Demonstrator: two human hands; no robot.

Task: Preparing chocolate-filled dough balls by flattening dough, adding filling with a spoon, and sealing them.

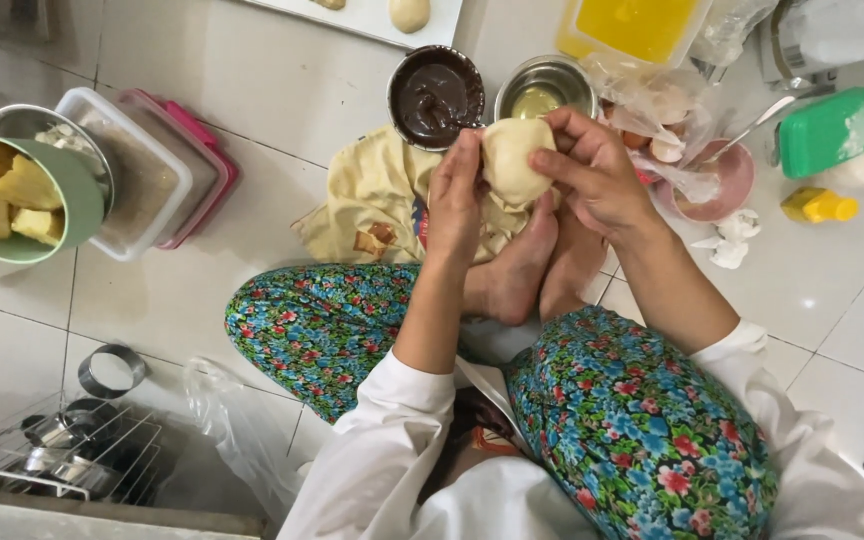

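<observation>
I sit on a white tiled floor and hold a pale dough ball (510, 160) between both hands, above my bare feet. My left hand (455, 195) presses its left side with the fingers upright. My right hand (597, 170) wraps the right side, its fingers pinching the top. Just beyond the dough stand a round bowl of dark chocolate paste (435, 95) and a small steel bowl (546, 88) with pale liquid. A yellow cloth (372, 195) lies under my hands.
At left are a green bowl of yellow cake chunks (14, 200), a steel bowl and stacked plastic boxes (147, 170). A white tray with dough pieces (372, 15) lies at the top. A yellow tub, pink bowl with spoon (727, 180), green box and wire rack (62, 450) surround me.
</observation>
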